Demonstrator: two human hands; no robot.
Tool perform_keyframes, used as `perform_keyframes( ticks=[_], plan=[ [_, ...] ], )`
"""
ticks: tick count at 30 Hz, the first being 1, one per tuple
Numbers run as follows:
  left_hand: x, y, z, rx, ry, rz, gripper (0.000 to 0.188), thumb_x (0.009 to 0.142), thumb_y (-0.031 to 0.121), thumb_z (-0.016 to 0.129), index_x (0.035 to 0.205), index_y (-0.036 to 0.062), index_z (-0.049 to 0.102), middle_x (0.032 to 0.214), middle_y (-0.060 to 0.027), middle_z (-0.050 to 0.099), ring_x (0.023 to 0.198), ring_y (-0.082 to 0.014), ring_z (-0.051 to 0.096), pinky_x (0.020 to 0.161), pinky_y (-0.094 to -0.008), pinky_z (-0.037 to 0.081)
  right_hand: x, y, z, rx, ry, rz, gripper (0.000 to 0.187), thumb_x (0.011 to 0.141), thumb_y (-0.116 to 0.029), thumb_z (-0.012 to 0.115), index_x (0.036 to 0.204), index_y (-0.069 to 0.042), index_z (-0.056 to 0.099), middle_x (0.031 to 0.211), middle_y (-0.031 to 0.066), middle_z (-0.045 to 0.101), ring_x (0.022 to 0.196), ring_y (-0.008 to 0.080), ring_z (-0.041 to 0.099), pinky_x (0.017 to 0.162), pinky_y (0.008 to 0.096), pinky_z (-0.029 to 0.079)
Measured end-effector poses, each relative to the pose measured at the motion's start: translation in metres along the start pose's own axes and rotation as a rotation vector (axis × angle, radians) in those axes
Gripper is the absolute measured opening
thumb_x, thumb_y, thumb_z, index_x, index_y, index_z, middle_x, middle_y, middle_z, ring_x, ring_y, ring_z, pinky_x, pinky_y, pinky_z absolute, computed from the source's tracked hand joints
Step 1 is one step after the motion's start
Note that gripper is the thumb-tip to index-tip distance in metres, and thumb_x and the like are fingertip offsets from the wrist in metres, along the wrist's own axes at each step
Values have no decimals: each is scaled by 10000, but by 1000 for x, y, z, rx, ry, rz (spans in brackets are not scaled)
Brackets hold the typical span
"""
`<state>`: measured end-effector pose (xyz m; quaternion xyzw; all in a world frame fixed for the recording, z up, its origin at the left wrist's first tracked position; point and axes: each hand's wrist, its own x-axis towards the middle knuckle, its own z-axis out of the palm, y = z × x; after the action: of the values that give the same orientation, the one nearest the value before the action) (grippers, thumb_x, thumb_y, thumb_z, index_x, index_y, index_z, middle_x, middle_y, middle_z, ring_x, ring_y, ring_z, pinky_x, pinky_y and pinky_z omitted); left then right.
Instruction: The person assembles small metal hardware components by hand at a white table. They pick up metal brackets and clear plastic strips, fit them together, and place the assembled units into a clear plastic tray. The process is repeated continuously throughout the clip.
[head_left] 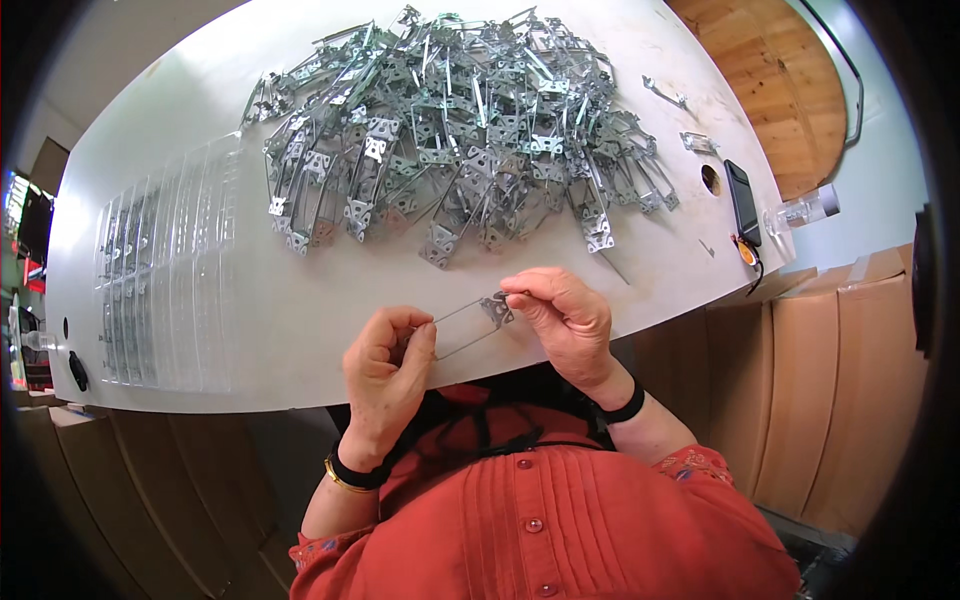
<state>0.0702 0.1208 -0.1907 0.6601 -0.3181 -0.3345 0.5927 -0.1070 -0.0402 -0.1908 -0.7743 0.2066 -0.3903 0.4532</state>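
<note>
Between my two hands, just above the near edge of the white table (300, 350), is a metal bracket with two thin parallel rods (462, 312) and a punched end plate (496, 311). My left hand (385, 365) pinches its left end, where the fingers cover the metal. At the other end, my right hand (565, 320) has thumb and forefinger pressed together at the upper corner of the plate. A large heap of similar metal brackets (470, 130) lies beyond my hands.
At the left lies a clear plastic tray (205, 300) with metal parts in rows. Along the right edge are a loose bracket (665, 93), a hole (711, 180), a black phone (741, 200) and a clear bottle (805, 208). Cardboard boxes (800, 370) stand beside the table.
</note>
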Motion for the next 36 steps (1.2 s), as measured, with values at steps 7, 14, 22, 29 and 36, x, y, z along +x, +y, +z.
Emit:
perform_keyframes(
  ticks=[7,14,22,29,36],
  plan=[
    [-1,2,1,88,32,21,59,1040,14,714,1095,9,694,889,37,670,772,-20,576,681,-214,465,-1,1,0,-50,11,-16,186,968,-17,812,1151,-43,789,1077,112,776,934,223,746,822,329,603],
    [-1,2,2,11,49,-25,54,1050,2,689,1103,0,680,894,16,669,769,-41,601,692,-222,483,-2,-1,-1,-38,13,-25,174,976,-41,800,1147,-44,768,1063,112,770,921,266,762,789,349,612],
    [1,2,2,7,42,-45,33,1057,3,680,1088,5,668,865,27,646,736,-35,582,662,-207,461,-3,-3,-2,-18,11,-41,206,951,-13,798,1149,-52,759,1086,104,760,914,274,749,778,357,616],
    [0,3,4,25,54,-37,28,1061,11,684,1084,0,672,870,20,663,719,-35,581,650,-206,458,-5,2,-1,32,27,5,164,950,0,821,1088,-56,751,1032,78,756,896,228,742,777,336,596],
    [1,-5,4,-3,58,11,37,1068,38,693,1094,19,675,856,30,651,668,-27,545,591,-202,424,-3,3,3,17,56,-37,142,963,-23,820,1078,-52,743,1011,72,750,863,220,729,769,332,583]
  ],
)
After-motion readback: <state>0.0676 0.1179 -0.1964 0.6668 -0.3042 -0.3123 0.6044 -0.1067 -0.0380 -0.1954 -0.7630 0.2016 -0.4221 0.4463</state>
